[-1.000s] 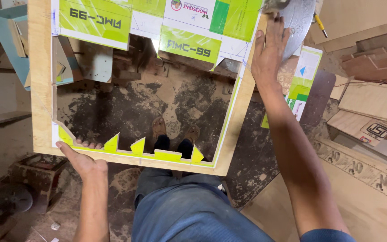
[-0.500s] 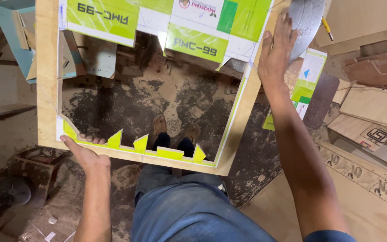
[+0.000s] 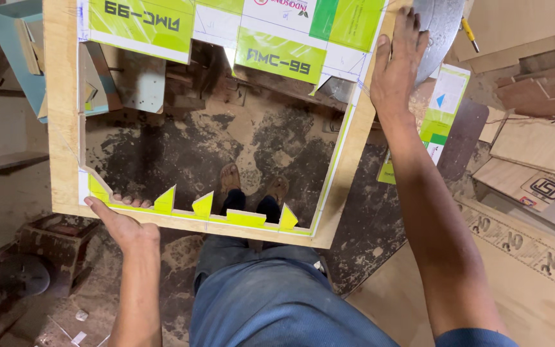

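Note:
I hold a square plywood frame (image 3: 65, 135) with a big cut-out middle, level in front of me. Green and white printed paper covers its top part, and jagged yellow-green points line the inner near edge. My left hand (image 3: 122, 222) grips the near-left edge, fingers curled up through the opening. My right hand (image 3: 398, 67) lies flat on the frame's right side near the far corner. Through the opening I see my sandalled feet (image 3: 252, 193) on the dusty floor.
Plywood sheets and carved wooden boards (image 3: 534, 244) lie on the right. A curved metal piece (image 3: 441, 29) sits beyond my right hand. A blue-edged box with wood scraps (image 3: 17, 51) stands at far left, dark machinery (image 3: 20, 270) at lower left.
The frame has shifted a little toward me and to the right in view. Both hands keep their hold in the same places.

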